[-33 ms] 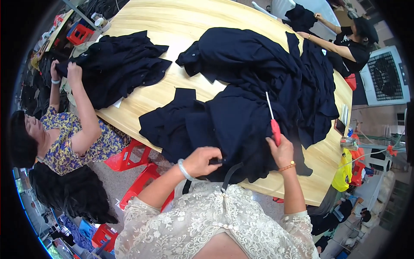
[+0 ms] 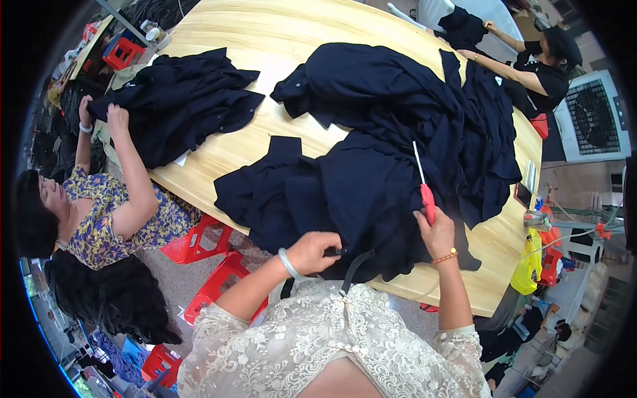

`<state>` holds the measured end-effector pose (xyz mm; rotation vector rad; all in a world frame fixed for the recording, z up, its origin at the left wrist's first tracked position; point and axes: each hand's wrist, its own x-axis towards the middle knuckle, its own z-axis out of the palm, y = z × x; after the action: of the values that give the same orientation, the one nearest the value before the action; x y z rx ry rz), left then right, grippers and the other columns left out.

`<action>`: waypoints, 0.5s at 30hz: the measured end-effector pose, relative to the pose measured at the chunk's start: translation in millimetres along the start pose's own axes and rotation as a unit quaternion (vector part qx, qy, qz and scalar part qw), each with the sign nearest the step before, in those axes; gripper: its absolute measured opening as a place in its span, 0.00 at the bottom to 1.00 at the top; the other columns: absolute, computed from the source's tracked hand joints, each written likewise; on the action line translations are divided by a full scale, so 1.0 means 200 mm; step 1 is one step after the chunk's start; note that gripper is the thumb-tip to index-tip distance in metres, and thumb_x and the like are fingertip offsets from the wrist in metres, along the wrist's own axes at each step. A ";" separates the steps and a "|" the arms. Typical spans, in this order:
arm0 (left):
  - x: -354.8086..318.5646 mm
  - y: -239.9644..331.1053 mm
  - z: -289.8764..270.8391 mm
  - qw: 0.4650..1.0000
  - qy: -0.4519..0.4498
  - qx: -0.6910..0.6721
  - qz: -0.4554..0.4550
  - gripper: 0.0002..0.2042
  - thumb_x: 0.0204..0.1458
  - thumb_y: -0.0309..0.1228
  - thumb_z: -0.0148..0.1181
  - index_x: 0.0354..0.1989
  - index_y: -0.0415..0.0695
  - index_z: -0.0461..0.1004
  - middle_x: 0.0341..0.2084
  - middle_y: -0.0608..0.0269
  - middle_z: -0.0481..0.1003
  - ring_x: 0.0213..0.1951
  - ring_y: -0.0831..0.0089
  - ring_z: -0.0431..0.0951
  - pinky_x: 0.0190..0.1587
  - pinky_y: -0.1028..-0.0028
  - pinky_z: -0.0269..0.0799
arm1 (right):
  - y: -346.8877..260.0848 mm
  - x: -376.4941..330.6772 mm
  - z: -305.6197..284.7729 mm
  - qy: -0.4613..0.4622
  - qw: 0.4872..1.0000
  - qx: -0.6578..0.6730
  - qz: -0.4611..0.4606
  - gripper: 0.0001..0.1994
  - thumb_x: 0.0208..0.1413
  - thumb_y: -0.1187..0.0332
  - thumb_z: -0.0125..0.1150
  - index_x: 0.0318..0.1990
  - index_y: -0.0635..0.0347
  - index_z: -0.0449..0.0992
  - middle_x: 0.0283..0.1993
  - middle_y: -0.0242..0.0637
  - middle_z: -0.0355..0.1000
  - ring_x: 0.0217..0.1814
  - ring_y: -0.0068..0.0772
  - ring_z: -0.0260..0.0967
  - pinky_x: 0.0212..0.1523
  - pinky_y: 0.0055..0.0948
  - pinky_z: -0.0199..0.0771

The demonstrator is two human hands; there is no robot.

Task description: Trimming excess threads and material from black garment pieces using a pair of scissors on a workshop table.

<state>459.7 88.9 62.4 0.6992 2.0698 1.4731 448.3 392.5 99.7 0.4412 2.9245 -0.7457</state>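
Note:
My left hand (image 2: pixel 312 253) is closed on an edge of a navy garment (image 2: pixel 371 192) at the table's near side. A small dark piece of it pokes out between thumb and fingers. My right hand (image 2: pixel 438 233) grips red-handled scissors (image 2: pixel 428 199), whose long thin metal blades point away from me over the cloth. The blades look closed together. The garment lies crumpled, with a sleeve-like part spread to the left. A dark strap (image 2: pixel 357 268) hangs over the near edge beside my left hand.
More navy garments (image 2: pixel 378 79) are heaped farther back on the wooden table (image 2: pixel 318 23). At left, a person in a flowered top handles another navy garment (image 2: pixel 192 106). A second person works at far right. Red stools (image 2: pixel 219 282) stand left of me; a yellow bag (image 2: pixel 527 262) hangs at right.
My right hand and the scissors have shifted slightly right and down. My left hand has moved a little and its fingers have closed up more. The person at left has lowered their hands slightly.

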 end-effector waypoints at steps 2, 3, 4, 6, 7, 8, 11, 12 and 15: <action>-0.05 -0.07 0.12 0.999 0.007 0.049 0.007 0.09 0.39 0.23 0.64 0.28 0.39 0.69 0.25 0.56 0.71 0.30 0.57 0.74 0.33 0.67 0.68 | -0.01 0.01 -0.02 0.017 1.000 0.012 -0.015 0.17 0.49 0.57 0.65 0.38 0.61 0.75 0.25 0.51 0.72 0.31 0.57 0.71 0.33 0.45 0.71; -0.07 -0.06 0.17 0.998 0.015 0.066 0.019 0.10 0.39 0.23 0.64 0.28 0.39 0.68 0.24 0.56 0.70 0.31 0.57 0.73 0.33 0.66 0.68 | -0.06 0.01 -0.04 0.010 1.000 0.010 -0.018 0.17 0.49 0.58 0.66 0.39 0.63 0.75 0.26 0.49 0.74 0.31 0.52 0.73 0.33 0.40 0.71; -0.08 -0.05 0.20 0.999 0.021 0.029 0.008 0.11 0.38 0.23 0.64 0.27 0.39 0.67 0.25 0.56 0.68 0.31 0.56 0.71 0.35 0.66 0.66 | -0.14 0.03 -0.06 0.003 1.000 0.008 -0.020 0.17 0.48 0.59 0.67 0.39 0.64 0.76 0.28 0.46 0.75 0.31 0.47 0.75 0.34 0.35 0.72; -0.06 -0.02 0.21 0.998 0.047 0.033 0.030 0.11 0.38 0.23 0.64 0.27 0.39 0.66 0.25 0.55 0.67 0.31 0.56 0.70 0.34 0.66 0.65 | -0.22 0.09 -0.01 -0.013 0.999 0.011 -0.036 0.24 0.46 0.54 0.69 0.43 0.64 0.73 0.31 0.44 0.75 0.35 0.47 0.74 0.36 0.37 0.73; -0.05 0.01 0.20 0.995 0.074 0.041 0.053 0.11 0.38 0.23 0.64 0.26 0.39 0.65 0.24 0.55 0.66 0.31 0.56 0.69 0.34 0.66 0.65 | -0.24 0.14 0.05 -0.014 0.999 -0.011 -0.048 0.26 0.44 0.52 0.70 0.43 0.64 0.73 0.32 0.44 0.75 0.36 0.47 0.74 0.38 0.38 0.73; -0.03 0.03 0.18 0.995 0.075 0.043 0.052 0.11 0.38 0.23 0.64 0.26 0.39 0.65 0.24 0.55 0.66 0.31 0.56 0.69 0.34 0.66 0.65 | -0.29 0.21 0.10 -0.026 0.999 -0.023 -0.039 0.28 0.42 0.50 0.70 0.43 0.64 0.72 0.33 0.45 0.75 0.37 0.48 0.74 0.39 0.39 0.73; 0.00 0.18 0.08 0.989 0.092 0.027 0.115 0.12 0.36 0.22 0.63 0.23 0.39 0.62 0.23 0.54 0.62 0.30 0.55 0.66 0.33 0.66 0.62 | -0.43 0.39 0.20 -0.062 0.997 -0.046 -0.016 0.32 0.38 0.47 0.71 0.42 0.65 0.69 0.39 0.55 0.74 0.43 0.56 0.72 0.44 0.42 0.73; 0.00 0.24 0.05 0.984 0.101 0.006 0.146 0.12 0.36 0.22 0.63 0.23 0.39 0.63 0.23 0.54 0.62 0.30 0.54 0.66 0.34 0.66 0.62 | -0.41 0.45 0.27 -0.057 0.997 -0.051 -0.014 0.33 0.36 0.46 0.73 0.42 0.65 0.69 0.39 0.53 0.74 0.44 0.55 0.72 0.44 0.41 0.72; -0.06 0.38 -0.05 0.973 0.095 -0.091 0.191 0.10 0.39 0.22 0.62 0.31 0.36 0.69 0.28 0.50 0.69 0.34 0.55 0.72 0.38 0.65 0.68 | -0.19 0.55 0.46 -0.068 0.994 0.042 -0.076 0.30 0.38 0.70 0.66 0.54 0.58 0.68 0.45 0.54 0.73 0.49 0.51 0.71 0.51 0.39 0.71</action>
<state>470.6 94.9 139.8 0.9527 1.9762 1.9841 332.8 343.7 18.7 0.1687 2.8295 -0.8841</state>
